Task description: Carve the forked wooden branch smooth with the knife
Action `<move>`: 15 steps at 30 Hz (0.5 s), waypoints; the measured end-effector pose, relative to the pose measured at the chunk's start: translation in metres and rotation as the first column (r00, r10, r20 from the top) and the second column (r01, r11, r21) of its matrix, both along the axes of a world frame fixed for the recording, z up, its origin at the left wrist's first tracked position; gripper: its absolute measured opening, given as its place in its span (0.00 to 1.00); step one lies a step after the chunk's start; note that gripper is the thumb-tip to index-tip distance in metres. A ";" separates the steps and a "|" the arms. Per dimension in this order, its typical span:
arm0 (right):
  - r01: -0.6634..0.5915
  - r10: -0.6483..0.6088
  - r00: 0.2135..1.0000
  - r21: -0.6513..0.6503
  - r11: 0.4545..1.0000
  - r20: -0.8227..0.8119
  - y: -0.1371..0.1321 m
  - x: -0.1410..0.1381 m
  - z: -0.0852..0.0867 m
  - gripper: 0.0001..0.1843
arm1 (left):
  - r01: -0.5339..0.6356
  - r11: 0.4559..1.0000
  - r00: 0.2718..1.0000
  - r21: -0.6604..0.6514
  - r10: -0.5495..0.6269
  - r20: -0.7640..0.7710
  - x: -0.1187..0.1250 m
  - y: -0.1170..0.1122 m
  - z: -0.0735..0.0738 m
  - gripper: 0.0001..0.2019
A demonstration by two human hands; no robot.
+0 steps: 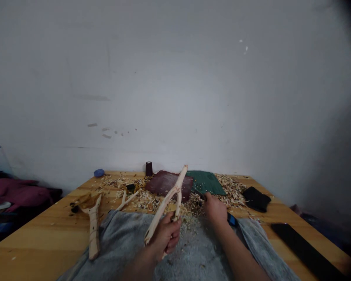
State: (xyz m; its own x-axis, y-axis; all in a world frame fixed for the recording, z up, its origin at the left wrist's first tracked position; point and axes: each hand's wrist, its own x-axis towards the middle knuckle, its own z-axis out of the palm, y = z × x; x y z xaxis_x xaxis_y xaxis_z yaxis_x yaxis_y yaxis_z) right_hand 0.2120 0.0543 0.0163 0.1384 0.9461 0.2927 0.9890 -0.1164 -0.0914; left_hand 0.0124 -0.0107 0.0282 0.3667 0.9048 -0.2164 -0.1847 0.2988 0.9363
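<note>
Grey cloth (pixel 193 257) covers the near part of the wooden table (pixel 26 253) along the bottom of the frame, and our forearms reach up across it. Our left hand (pixel 165 236) is clenched round a peeled forked branch (pixel 170 194): the fist holds one limb, the other runs down past it to the lower left, and the stem climbs from the fork to a pale tip at upper right. Our right hand (pixel 215 208) lies just right of the branch, not touching it, and is closed on what looks like a knife (pixel 200 194), its dark blade pointing toward the fork, with a blue piece (pixel 232 219) showing past the heel of the hand. Nothing stands between them. Pale wood shavings (pixel 152 201) spread behind, around a dark red leather pad (pixel 166 183) and a green mat (pixel 206 182). A half-carved wooden spoon (pixel 93 234) lies at lower left, a black cloth bundle (pixel 256 199) at right
</note>
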 end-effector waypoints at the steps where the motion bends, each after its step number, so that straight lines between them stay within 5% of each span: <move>1: 0.013 -0.013 1.000 0.008 1.000 -0.002 0.000 0.004 0.001 0.13 | 0.002 1.000 1.000 0.014 -0.002 -0.002 0.002 -0.001 0.000 0.24; 9: -0.362 0.363 0.932 0.063 0.930 -0.003 -0.025 -0.040 0.001 0.12 | -0.107 0.994 0.993 0.028 0.108 -0.046 0.003 0.006 -0.011 0.24; 15: -0.379 0.376 0.925 0.052 0.924 0.058 -0.028 -0.049 -0.003 0.09 | -0.162 0.983 0.978 0.084 0.171 -0.117 0.003 0.014 -0.028 0.25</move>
